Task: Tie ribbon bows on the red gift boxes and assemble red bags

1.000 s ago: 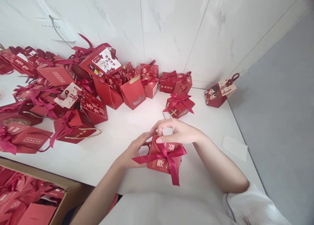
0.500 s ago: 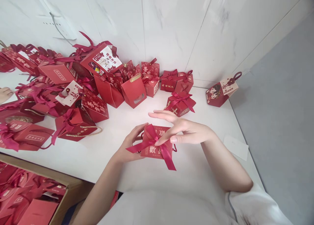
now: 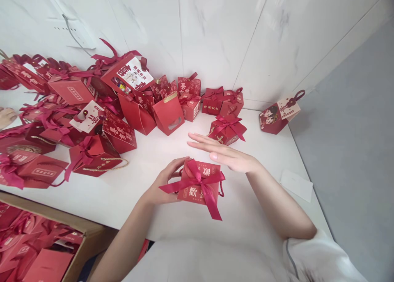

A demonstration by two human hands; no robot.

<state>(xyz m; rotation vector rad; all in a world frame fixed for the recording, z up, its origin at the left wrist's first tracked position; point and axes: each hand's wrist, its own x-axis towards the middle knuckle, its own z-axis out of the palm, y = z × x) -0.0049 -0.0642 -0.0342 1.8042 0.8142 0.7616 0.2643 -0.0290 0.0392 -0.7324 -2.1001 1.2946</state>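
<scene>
A red gift box (image 3: 192, 193) with pale Chinese characters is held near the front of the white table. Its crossed ribbon (image 3: 212, 202) is tied on top with long tails, and a cord handle shows at each side. My left hand (image 3: 166, 181) grips the box from its left side, the fingertips partly hidden behind it. Just above and behind the box, my right hand (image 3: 227, 152) is open, palm down with fingers stretched out, apart from the ribbon. Beyond those fingers stands another ribboned red box (image 3: 226, 130).
Many red gift boxes (image 3: 120, 136) crowd the table's left and back. A box with a pale flap (image 3: 277, 115) stands at the right back corner. White card (image 3: 297, 185) lies near the right edge. A cardboard carton (image 3: 89, 226) of red boxes sits lower left. Another person's hand (image 3: 6, 117) shows far left.
My right hand has lifted off the ribbon and its fingers have straightened. The box in my left hand has tipped and shifted slightly toward me and to the right.
</scene>
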